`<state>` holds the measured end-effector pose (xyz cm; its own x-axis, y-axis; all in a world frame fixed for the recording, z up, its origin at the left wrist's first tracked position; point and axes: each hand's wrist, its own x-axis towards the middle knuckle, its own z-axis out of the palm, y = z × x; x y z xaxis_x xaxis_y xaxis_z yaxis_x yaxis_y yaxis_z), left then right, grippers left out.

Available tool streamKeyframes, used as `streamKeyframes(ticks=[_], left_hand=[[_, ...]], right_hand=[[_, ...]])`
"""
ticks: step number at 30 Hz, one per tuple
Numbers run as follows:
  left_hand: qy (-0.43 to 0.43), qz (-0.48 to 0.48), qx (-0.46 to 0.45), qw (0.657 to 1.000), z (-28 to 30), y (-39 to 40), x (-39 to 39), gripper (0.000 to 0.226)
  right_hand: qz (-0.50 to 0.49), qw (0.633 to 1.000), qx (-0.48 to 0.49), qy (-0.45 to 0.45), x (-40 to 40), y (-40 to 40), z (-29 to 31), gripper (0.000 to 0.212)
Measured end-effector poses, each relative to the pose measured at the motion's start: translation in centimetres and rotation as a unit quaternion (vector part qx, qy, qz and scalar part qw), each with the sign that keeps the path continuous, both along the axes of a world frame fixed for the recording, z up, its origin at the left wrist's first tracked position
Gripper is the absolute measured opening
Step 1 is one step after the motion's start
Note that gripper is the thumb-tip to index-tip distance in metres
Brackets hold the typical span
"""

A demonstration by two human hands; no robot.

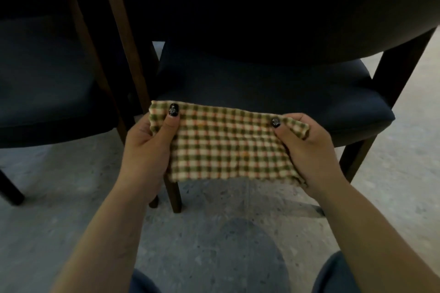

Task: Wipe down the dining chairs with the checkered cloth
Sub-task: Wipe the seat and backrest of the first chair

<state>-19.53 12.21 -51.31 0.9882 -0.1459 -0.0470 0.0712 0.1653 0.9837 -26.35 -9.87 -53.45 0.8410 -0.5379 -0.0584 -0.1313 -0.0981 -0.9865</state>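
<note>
The checkered cloth is held stretched crosswise, pinched at its ends by the left hand and right hand, just before the chair seat.

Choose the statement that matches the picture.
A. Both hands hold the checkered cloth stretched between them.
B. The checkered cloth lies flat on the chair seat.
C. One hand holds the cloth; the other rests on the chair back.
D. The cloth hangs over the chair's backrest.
A: the left hand and the right hand each pinch an end of the checkered cloth, which is spread between them in front of the dining chair.
</note>
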Motion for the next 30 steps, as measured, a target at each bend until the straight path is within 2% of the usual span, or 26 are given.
streamKeyframes(ticks=[1,2,4,5,6,7,9,11,12,15,19,22,24,26,28,30], left_hand=[[0.023,-0.011,-0.044,0.999,0.0,0.0,-0.1,0.016],[0.050,-0.033,-0.099,0.993,-0.1,-0.1,-0.2,0.020],[0.130,-0.091,-0.185,0.970,-0.2,-1.0,-0.9,0.034],[0.175,-0.117,-0.193,0.958,-0.3,-1.7,-1.5,0.040],[0.215,-0.133,-0.183,0.950,-0.5,-2.6,-2.0,0.042],[0.246,-0.142,-0.162,0.945,-0.7,-3.4,-2.6,0.039],[0.269,-0.144,-0.118,0.945,-1.5,-4.7,-3.4,0.023],[0.267,-0.131,-0.108,0.948,-2.2,-5.4,-3.7,0.028],[0.270,-0.121,-0.119,0.948,-2.6,-5.4,-3.8,0.029],[0.267,-0.103,-0.122,0.950,-3.1,-5.3,-3.8,0.029],[0.240,-0.125,-0.004,0.963,-2.8,-5.8,-3.7,0.026],[0.195,-0.172,-0.035,0.965,-2.7,-5.2,-3.4,0.026],[0.151,-0.152,-0.010,0.977,-2.6,-4.3,-3.0,0.037],[0.109,-0.091,0.037,0.989,-2.7,-3.6,-2.4,0.044],[0.085,-0.037,0.062,0.994,-2.5,-2.7,-1.8,0.031],[0.090,-0.024,0.048,0.994,-2.2,-1.7,-1.5,0.026]], right_hand=[[0.015,0.999,0.037,-0.014,-0.2,-0.1,0.4,0.007],[0.052,0.990,0.124,-0.036,-0.5,-0.1,0.9,0.007],[0.139,0.931,0.325,-0.092,-1.1,0.0,2.2,0.014],[0.163,0.909,0.371,-0.100,-1.3,0.5,2.5,0.017],[0.172,0.909,0.367,-0.093,-1.3,1.0,2.4,0.016],[0.166,0.928,0.324,-0.078,-1.2,1.7,2.0,0.013],[0.116,0.976,0.179,-0.036,-0.7,3.0,0.9,0.009],[0.059,0.996,0.066,-0.031,-0.3,4.1,-0.3,0.004],[0.038,0.998,0.033,-0.031,-0.4,4.6,-0.8,0.005],[-0.044,0.997,-0.044,-0.035,-0.8,5.4,-1.8,0.026],[-0.101,0.986,-0.107,-0.083,-1.0,5.5,-1.1,0.036],[-0.097,0.990,-0.064,-0.083,-1.0,5.4,-0.5,0.038],[-0.087,0.995,0.007,-0.057,-0.7,5.2,-0.5,0.035],[-0.030,0.990,0.136,-0.020,-0.3,5.1,-0.6,0.032],[0.061,0.965,0.256,0.008,0.0,5.4,-0.5,0.039],[0.121,0.957,0.257,0.049,0.3,6.1,-0.6,0.044]])
